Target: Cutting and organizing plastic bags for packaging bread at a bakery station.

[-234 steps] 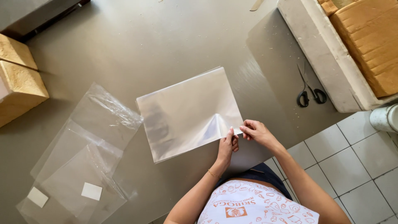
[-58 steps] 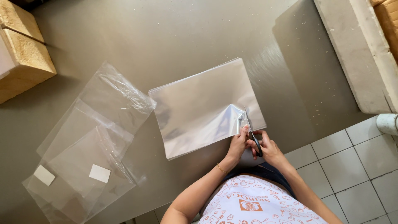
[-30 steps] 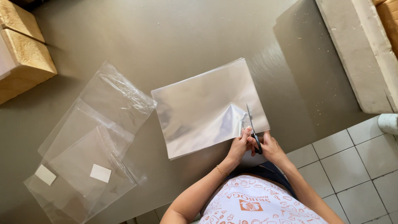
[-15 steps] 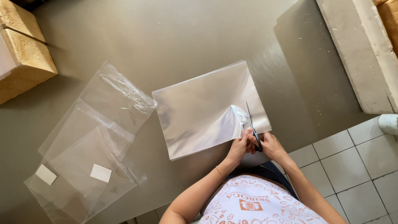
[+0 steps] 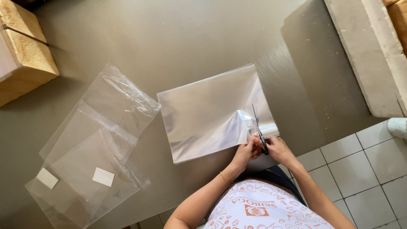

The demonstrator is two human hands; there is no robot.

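While the right hand [image 5: 277, 148] closes around the handles of a pair of scissors [image 5: 259, 129], the left hand [image 5: 245, 152] pinches the near edge of a clear plastic sheet [image 5: 212, 112] just beside the blades, its fingers bent and pressed together on the film. Both forearms rise from the bottom of the head view and meet at the sheet's near right corner, the wrists almost touching. A thin bracelet [image 5: 224, 177] sits on the left wrist.

Everything rests on a smooth grey-brown tabletop [image 5: 178, 38] that fills most of the view. White floor tiles [image 5: 369, 169] show past the table's near right edge, and a pale concrete ledge [image 5: 364, 51] runs along the upper right. A wooden block [image 5: 25, 55] sits at the far left edge of the table. Left of the sheet lies a loose pile of clear plastic bags [image 5: 97, 140], overlapping one another, with two small white labels [image 5: 103, 176] showing on them.

Lying flat near the table's near edge, the sheet has its long axis running left to right, tilted so the right end sits farther from the person. Its near right corner is lifted and curled where the scissors meet it. Held nearly upright in the view, the scissors point away from the person, tips over the sheet and blades only slightly parted.
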